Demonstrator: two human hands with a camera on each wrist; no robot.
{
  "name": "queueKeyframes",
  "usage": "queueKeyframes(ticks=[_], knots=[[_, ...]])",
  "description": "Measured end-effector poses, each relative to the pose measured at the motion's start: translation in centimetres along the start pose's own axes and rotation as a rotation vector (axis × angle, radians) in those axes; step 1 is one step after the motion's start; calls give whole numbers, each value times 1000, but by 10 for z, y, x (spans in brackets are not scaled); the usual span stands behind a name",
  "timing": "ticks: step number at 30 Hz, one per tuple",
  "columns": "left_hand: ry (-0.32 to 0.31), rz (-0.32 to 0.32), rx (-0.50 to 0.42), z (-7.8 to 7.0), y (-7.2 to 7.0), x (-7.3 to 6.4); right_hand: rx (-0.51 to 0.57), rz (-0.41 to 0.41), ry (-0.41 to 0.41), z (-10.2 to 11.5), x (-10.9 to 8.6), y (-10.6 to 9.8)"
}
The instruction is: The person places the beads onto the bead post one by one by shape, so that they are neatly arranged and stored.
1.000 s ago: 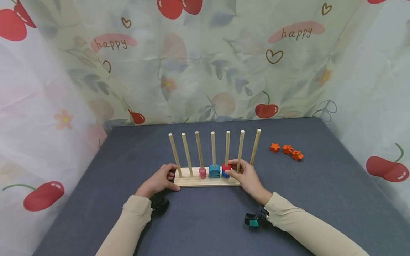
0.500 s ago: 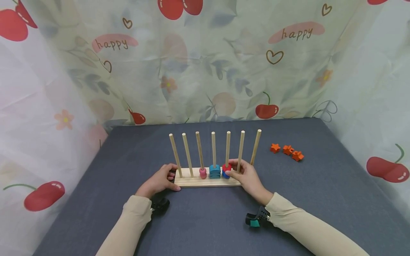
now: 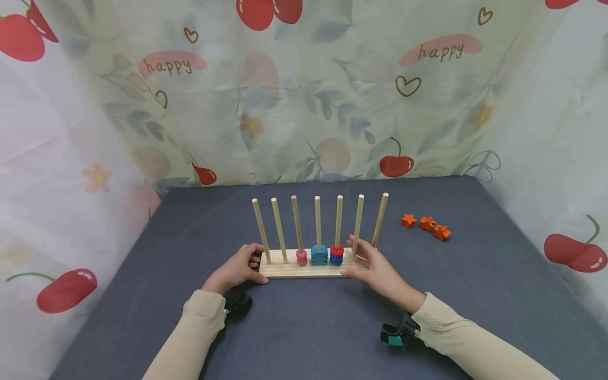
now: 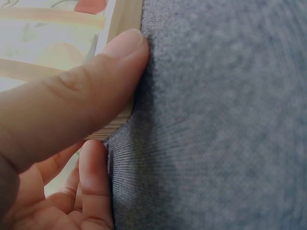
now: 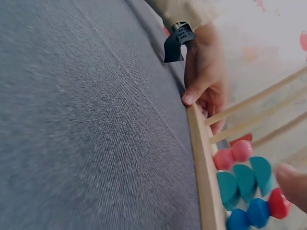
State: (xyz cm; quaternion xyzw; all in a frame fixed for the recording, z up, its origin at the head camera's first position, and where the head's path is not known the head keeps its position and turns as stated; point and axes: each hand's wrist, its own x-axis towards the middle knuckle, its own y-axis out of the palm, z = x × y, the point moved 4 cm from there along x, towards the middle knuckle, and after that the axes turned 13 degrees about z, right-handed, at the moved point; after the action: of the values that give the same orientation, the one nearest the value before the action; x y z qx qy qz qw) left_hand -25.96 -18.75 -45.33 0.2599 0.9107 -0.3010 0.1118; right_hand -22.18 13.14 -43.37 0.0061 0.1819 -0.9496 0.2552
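Note:
A wooden peg board [image 3: 296,271] with several upright pegs lies across the table. My left hand [image 3: 233,270] grips its left end, thumb [image 4: 122,52] along the front edge and fingers around the end. Two pink beads [image 3: 301,257] sit on one peg, and teal half-round pieces [image 3: 319,255] are stacked on the peg beside it. To their right, a red bead [image 3: 336,250] tops blue beads [image 3: 336,260]. My right hand [image 3: 380,273] is spread around the board's right end, apart from the red bead, its thumb low by the front edge and fingers behind a peg.
Several orange star-shaped pieces [image 3: 427,224] lie on the dark grey table [image 3: 304,338] beyond the board's right end. A printed curtain [image 3: 304,105] hangs behind and along both sides. Each wrist wears a black camera mount [image 3: 401,330].
My right hand has let go of the red bead and drawn back to the right, its thumb lower. The red bead stays on the peg over the blue ones. My left hand keeps its place.

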Motion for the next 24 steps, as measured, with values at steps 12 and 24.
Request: queueKeyframes(ticks=[12, 24], knots=[[3, 10, -3, -1, 0, -1, -150, 219, 105, 10, -45, -35], [1, 13, -2, 1, 0, 0, -240, -106, 147, 15, -64, -127]])
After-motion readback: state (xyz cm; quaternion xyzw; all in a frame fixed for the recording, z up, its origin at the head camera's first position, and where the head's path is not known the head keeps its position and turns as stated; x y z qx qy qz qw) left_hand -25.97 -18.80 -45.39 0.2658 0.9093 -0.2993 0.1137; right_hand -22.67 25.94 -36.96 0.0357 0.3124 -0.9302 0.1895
